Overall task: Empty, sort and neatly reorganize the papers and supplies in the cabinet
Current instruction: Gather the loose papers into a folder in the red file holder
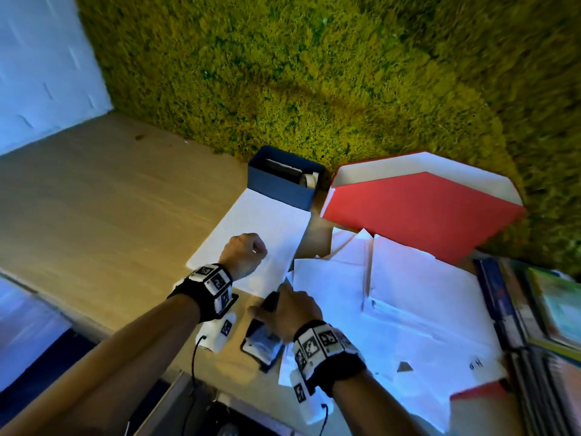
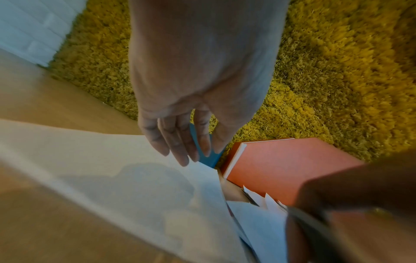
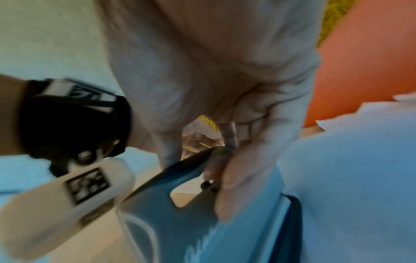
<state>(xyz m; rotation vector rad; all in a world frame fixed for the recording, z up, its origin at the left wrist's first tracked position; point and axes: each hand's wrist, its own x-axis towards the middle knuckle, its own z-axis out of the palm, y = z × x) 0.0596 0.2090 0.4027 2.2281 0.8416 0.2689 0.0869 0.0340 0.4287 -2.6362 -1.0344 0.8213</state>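
Observation:
My left hand [image 1: 246, 254] hovers over a neat stack of white paper [image 1: 261, 221] on the wooden top. In the left wrist view its fingers [image 2: 178, 147] hang straight and relaxed above the stack [image 2: 101, 160], holding nothing. Whether they touch the paper I cannot tell. My right hand [image 1: 284, 308] grips the far end of a dark blue flat case [image 1: 262, 344] lying near the front edge. The right wrist view shows its fingers [image 3: 229, 160] curled round the end of the case [image 3: 202, 222], which has a cutout and white writing.
A dark blue box [image 1: 279, 187] holding a tape roll [image 1: 309, 180] stands behind the stack. A red folder [image 1: 418, 209] leans on the moss wall. Loose white sheets [image 1: 408, 309] spread to the right, with stacked books [image 1: 540, 309] at the far right.

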